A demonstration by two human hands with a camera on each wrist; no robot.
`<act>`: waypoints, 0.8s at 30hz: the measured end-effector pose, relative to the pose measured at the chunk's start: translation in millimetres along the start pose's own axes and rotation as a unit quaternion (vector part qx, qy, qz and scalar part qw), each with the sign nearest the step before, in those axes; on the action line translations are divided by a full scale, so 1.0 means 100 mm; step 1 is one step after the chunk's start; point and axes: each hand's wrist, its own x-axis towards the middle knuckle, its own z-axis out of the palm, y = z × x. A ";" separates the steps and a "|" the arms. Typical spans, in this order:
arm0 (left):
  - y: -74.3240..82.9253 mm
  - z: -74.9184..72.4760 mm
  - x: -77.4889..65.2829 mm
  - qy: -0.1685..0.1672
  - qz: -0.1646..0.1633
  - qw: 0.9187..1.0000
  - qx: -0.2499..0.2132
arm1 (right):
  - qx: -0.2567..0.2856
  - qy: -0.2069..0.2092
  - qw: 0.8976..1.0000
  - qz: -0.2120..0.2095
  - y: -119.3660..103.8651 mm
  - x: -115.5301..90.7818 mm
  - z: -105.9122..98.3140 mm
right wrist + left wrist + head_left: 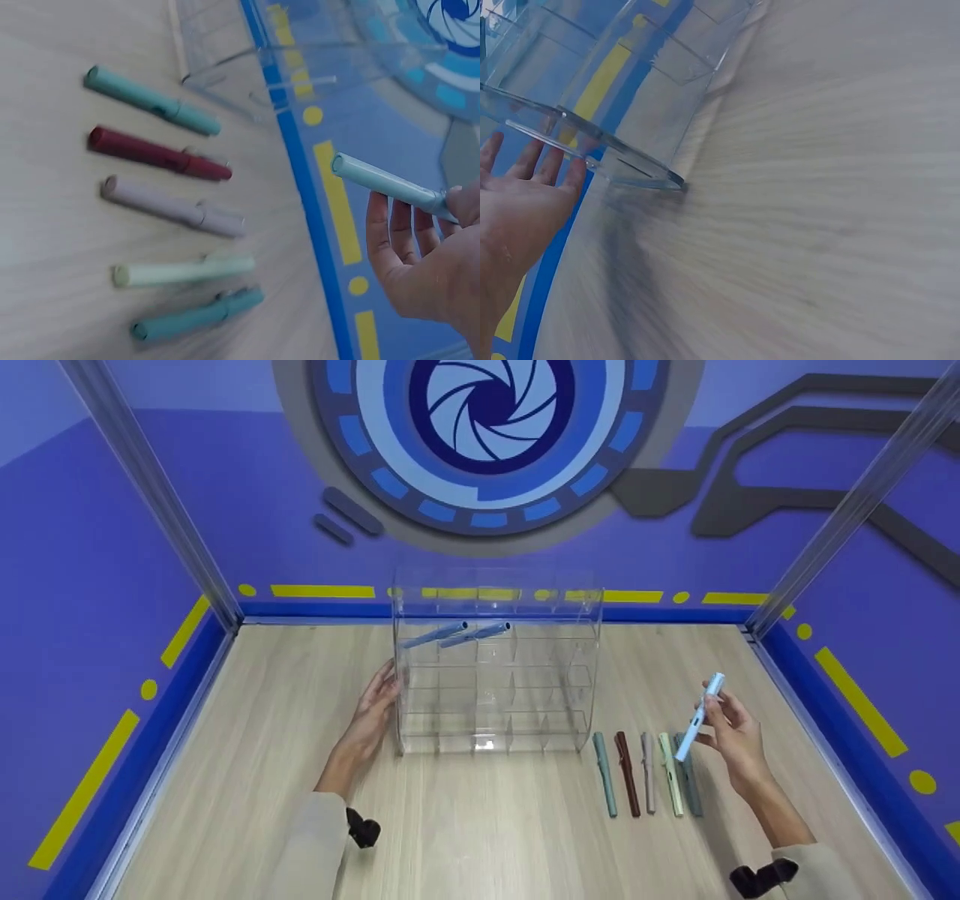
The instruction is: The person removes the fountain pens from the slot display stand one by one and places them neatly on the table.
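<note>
A clear compartmented pen rack (495,675) stands upright near the back of the table. Two blue pens (474,636) lie slanted in its upper left compartments. My left hand (373,712) rests against the rack's left side with fingers extended; in the left wrist view the fingertips (574,174) touch the clear side panel. Above the table to the right, my right hand (735,735) pinches a light blue pen (700,717) between thumb and fingers. In the right wrist view this pen (386,182) points away from the palm.
Several pens lie in a row right of the rack: a teal pen (605,774), a dark red pen (628,774), a greyish-lilac pen (649,774), a pale green pen (672,777) and a dark teal pen (691,784). Blue walls (300,562) enclose the table.
</note>
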 end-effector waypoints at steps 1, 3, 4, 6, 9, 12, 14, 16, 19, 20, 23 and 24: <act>0.00 0.01 0.00 0.003 -0.002 1.000 0.001 | -0.012 0.004 1.000 0.011 0.04 0.00 -0.03; -0.01 0.01 0.01 0.011 -0.004 1.000 0.006 | -0.028 0.014 0.999 0.033 0.11 0.01 -0.10; -0.02 0.01 0.01 0.015 -0.005 1.000 0.012 | -0.037 0.018 0.998 0.043 0.14 0.00 -0.14; -0.03 0.01 0.00 0.018 -0.004 1.000 0.024 | -0.051 0.027 0.997 0.059 0.20 0.00 -0.20; -0.04 0.01 0.00 0.015 -0.001 0.999 0.041 | -0.067 0.037 0.994 0.078 0.28 -0.03 -0.28; -0.05 0.01 -0.01 0.015 -0.003 0.999 0.051 | -0.078 0.043 0.992 0.090 0.34 -0.05 -0.33; -0.05 0.02 -0.01 0.017 -0.005 0.998 0.057 | -0.086 0.041 0.991 0.095 0.37 -0.06 -0.36; -0.05 0.03 -0.02 0.018 -0.004 0.998 0.067 | -0.101 0.033 0.989 0.100 0.40 -0.06 -0.38; -0.02 0.03 -0.04 0.012 -0.006 0.997 0.079 | -0.125 0.015 0.986 0.106 0.44 -0.06 -0.42; -0.01 0.03 -0.04 0.009 -0.010 0.996 0.085 | -0.134 0.008 0.985 0.108 0.45 -0.06 -0.43; 0.01 0.02 -0.04 -0.002 -0.020 0.996 0.092 | -0.161 -0.011 0.980 0.116 0.49 -0.08 -0.47; 0.01 0.01 -0.04 -0.005 -0.022 0.995 0.094 | -0.171 -0.018 0.978 0.120 0.50 -0.08 -0.48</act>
